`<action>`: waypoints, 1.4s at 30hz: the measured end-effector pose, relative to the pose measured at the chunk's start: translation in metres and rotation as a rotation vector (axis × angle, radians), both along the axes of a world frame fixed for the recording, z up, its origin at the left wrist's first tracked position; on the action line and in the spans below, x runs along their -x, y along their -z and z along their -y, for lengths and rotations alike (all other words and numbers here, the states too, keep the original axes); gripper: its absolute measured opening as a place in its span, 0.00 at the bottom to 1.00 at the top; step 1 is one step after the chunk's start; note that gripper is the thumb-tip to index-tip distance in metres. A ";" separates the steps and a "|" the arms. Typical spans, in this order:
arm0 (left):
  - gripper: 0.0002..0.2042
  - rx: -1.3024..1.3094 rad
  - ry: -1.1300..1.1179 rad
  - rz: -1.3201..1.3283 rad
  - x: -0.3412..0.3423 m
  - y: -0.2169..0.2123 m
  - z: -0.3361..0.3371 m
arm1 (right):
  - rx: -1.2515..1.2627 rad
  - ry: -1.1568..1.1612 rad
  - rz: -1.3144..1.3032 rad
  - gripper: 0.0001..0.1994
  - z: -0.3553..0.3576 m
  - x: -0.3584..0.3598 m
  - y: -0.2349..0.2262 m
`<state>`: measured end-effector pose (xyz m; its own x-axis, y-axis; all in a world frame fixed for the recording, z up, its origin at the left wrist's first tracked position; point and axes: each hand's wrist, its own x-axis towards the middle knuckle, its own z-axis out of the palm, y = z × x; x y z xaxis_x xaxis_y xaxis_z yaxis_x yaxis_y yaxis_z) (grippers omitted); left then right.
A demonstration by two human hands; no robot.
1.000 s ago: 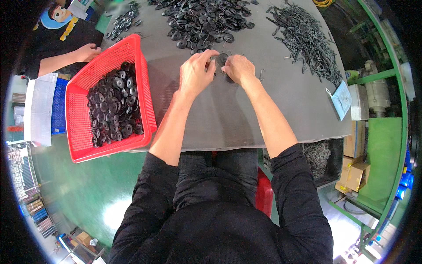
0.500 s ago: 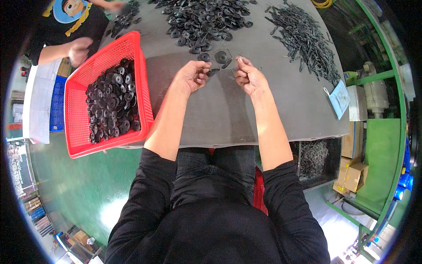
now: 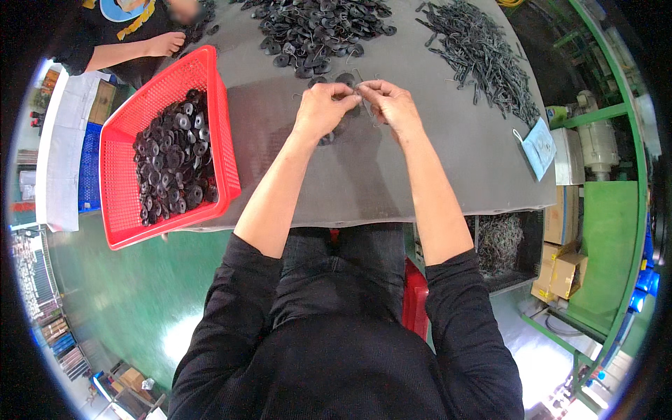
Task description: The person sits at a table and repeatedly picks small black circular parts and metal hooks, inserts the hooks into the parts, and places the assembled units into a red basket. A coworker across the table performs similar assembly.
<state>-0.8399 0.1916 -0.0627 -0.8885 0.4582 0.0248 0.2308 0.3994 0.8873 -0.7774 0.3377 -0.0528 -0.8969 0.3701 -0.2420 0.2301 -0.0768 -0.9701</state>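
- The left hand [image 3: 320, 108] and right hand [image 3: 392, 103] meet over the grey desk [image 3: 434, 168], fingertips pinched together on a small dark part with a thin wire hook [image 3: 358, 89]; it is held just above the desk, near the front edge of the big pile.
- Both sets of fingers are closed tight around that small piece; exactly how the wire sits in the part is too small to tell.
- To do this well, I judge the part should stay steady in one hand while the other guides the wire, elbows low and the work close to the desk.
- One pile of dark round discs [image 3: 315, 28] lies ahead of the hands, far too many to count.
- One heap of grey strips [image 3: 483, 56] lies to the right.
- One red basket [image 3: 126, 210] at the left holds many more discs.
- One blue face mask [image 3: 540, 147] lies at the desk's right edge.
- A second person's hand [image 3: 164, 43] reaches in by the basket.
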 end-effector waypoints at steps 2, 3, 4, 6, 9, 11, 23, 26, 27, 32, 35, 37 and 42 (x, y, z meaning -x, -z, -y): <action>0.11 -0.028 -0.090 -0.113 -0.004 -0.021 0.000 | -0.241 0.007 -0.047 0.12 -0.012 -0.006 -0.010; 0.10 0.022 -0.175 -0.097 -0.005 -0.031 0.003 | -0.382 0.074 -0.087 0.12 -0.022 -0.013 -0.006; 0.11 0.119 -0.167 -0.141 -0.003 -0.029 0.010 | -0.580 0.051 -0.069 0.12 -0.029 -0.022 0.000; 0.13 0.218 -0.173 -0.183 0.003 -0.016 0.019 | -0.879 -0.048 -0.059 0.11 -0.028 -0.038 0.010; 0.17 0.246 -0.247 -0.273 0.011 0.003 0.036 | -1.140 -0.225 -0.139 0.09 -0.017 -0.050 0.023; 0.20 0.274 -0.322 -0.464 0.017 0.008 0.048 | -1.288 -0.260 -0.263 0.08 -0.018 -0.040 0.030; 0.12 0.363 -0.071 -0.540 -0.052 0.025 0.059 | -0.259 -0.177 0.274 0.09 -0.026 -0.019 -0.011; 0.10 0.068 -0.271 -0.778 -0.029 0.015 0.061 | -0.035 -0.051 0.180 0.09 -0.031 -0.025 -0.012; 0.09 0.040 -0.248 -0.482 -0.022 0.022 0.062 | 0.012 -0.054 0.225 0.08 -0.034 -0.026 -0.009; 0.11 -0.151 -0.248 0.287 -0.003 0.015 0.061 | 0.360 -0.003 0.289 0.07 -0.056 -0.027 0.019; 0.12 -0.099 -0.209 0.369 -0.001 0.004 0.062 | 0.589 -0.187 0.347 0.09 -0.064 -0.024 0.027; 0.12 -0.086 -0.285 0.283 0.004 0.002 0.068 | -0.154 -0.200 0.388 0.10 -0.053 -0.019 0.019; 0.12 -0.431 -0.184 0.608 0.012 0.004 0.064 | -1.122 -0.079 0.099 0.16 -0.014 0.023 0.015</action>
